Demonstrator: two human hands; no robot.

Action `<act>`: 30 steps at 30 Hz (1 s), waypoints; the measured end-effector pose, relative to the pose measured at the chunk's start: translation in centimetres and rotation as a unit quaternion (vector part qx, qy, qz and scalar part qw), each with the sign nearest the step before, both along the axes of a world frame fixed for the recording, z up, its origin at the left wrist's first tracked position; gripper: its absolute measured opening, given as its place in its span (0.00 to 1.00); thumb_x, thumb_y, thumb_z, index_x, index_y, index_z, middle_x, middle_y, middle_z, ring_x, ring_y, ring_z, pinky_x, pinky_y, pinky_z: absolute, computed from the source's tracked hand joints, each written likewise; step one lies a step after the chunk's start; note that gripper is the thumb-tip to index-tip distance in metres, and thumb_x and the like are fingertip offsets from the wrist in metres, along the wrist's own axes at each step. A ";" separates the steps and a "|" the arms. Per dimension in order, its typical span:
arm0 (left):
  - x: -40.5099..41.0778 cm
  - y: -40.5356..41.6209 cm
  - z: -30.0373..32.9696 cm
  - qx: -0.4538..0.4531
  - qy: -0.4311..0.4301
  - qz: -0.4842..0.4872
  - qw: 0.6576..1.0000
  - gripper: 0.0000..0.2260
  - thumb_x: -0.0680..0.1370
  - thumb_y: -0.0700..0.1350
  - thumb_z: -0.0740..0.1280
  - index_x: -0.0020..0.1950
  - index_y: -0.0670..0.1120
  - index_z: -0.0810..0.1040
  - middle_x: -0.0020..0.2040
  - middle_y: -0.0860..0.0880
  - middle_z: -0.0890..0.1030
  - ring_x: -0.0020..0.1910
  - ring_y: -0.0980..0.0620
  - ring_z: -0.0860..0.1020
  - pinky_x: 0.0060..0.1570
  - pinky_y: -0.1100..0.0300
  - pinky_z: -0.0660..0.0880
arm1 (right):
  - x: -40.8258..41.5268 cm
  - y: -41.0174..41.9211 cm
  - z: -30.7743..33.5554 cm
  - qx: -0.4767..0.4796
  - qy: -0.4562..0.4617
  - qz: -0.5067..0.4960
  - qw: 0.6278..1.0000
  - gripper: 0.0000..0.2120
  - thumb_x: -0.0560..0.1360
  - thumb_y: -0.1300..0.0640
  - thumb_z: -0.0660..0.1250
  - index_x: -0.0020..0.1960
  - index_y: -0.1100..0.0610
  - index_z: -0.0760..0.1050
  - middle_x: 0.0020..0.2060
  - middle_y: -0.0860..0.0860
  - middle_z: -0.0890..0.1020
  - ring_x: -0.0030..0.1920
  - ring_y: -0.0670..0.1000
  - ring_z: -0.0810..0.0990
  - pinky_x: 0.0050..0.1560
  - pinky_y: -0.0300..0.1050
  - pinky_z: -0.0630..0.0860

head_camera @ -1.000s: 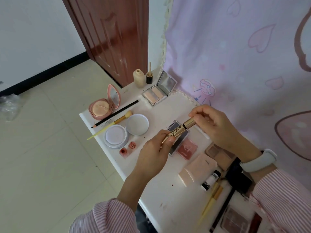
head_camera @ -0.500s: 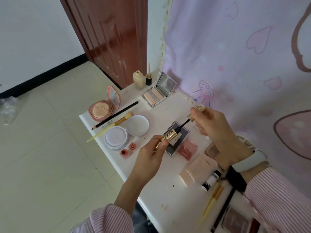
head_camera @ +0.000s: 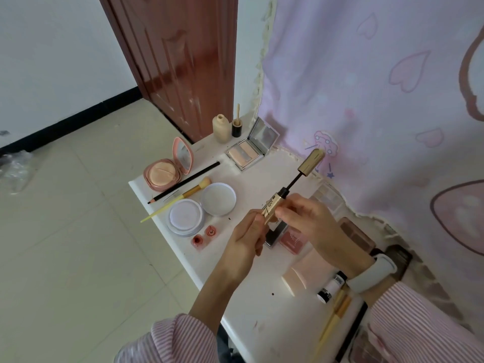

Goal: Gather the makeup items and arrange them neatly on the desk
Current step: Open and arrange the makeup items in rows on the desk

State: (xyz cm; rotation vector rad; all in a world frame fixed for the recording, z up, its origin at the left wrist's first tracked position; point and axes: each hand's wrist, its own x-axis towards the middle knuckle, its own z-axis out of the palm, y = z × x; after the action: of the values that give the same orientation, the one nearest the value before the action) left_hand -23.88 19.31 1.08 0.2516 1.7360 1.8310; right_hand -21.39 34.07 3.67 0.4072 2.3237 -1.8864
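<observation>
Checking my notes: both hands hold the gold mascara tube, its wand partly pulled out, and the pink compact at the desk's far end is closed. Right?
Not quite. In the head view the pink compact is open, mirror lid up. Both hands do hold the mascara tube.

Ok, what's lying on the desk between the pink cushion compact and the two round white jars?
In the head view, a black pencil and a yellow-handled brush lie between the compact and the jars.
</observation>
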 end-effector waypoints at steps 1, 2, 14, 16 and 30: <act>0.0 0.1 -0.1 -0.004 0.004 0.000 1.000 0.12 0.82 0.44 0.51 0.46 0.47 0.72 0.34 0.51 0.68 0.32 0.55 0.65 0.36 0.60 0.66 | -0.1 -0.1 -0.1 0.000 0.008 -0.009 1.000 0.07 0.75 0.59 0.65 0.42 0.50 0.78 0.32 0.42 0.78 0.34 0.38 0.75 0.38 0.30 0.71; 0.0 0.2 -0.1 -0.014 0.012 0.004 1.000 0.12 0.82 0.45 0.51 0.47 0.49 0.73 0.35 0.54 0.70 0.33 0.56 0.68 0.37 0.61 0.68 | -0.3 0.0 -0.2 -0.003 0.015 -0.023 1.000 0.06 0.75 0.59 0.65 0.42 0.50 0.77 0.33 0.43 0.79 0.36 0.39 0.76 0.39 0.32 0.73; 3.3 -0.2 -6.1 -0.448 0.373 -0.038 0.812 0.24 0.71 0.44 0.71 0.66 0.39 0.71 0.63 0.40 0.75 0.63 0.39 0.73 0.59 0.46 0.72 | -7.0 3.5 -3.4 0.098 0.092 -0.173 0.976 0.02 0.78 0.62 0.60 0.46 0.58 0.70 0.36 0.49 0.80 0.35 0.41 0.78 0.34 0.34 0.72; 3.6 -0.5 -7.0 -0.467 0.398 -0.057 0.787 0.26 0.72 0.46 0.69 0.67 0.37 0.70 0.65 0.39 0.73 0.65 0.39 0.71 0.62 0.43 0.69 | -8.4 3.9 -4.4 0.113 0.084 -0.172 0.975 0.02 0.78 0.61 0.60 0.46 0.57 0.69 0.38 0.52 0.81 0.38 0.45 0.78 0.36 0.36 0.73; 3.8 -0.9 -8.6 -0.553 0.397 -0.078 0.728 0.28 0.76 0.55 0.52 0.69 0.38 0.67 0.70 0.40 0.69 0.69 0.43 0.67 0.67 0.44 0.60 | -11.9 3.2 -8.1 0.147 0.059 -0.157 0.975 0.07 0.76 0.63 0.61 0.54 0.58 0.68 0.52 0.59 0.79 0.49 0.56 0.80 0.49 0.50 0.77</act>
State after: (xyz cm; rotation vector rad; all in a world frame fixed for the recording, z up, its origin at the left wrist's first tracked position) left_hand -20.12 18.38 -7.50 0.6921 2.9231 0.2407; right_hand -33.33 37.22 -4.40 0.7529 2.7717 -1.7244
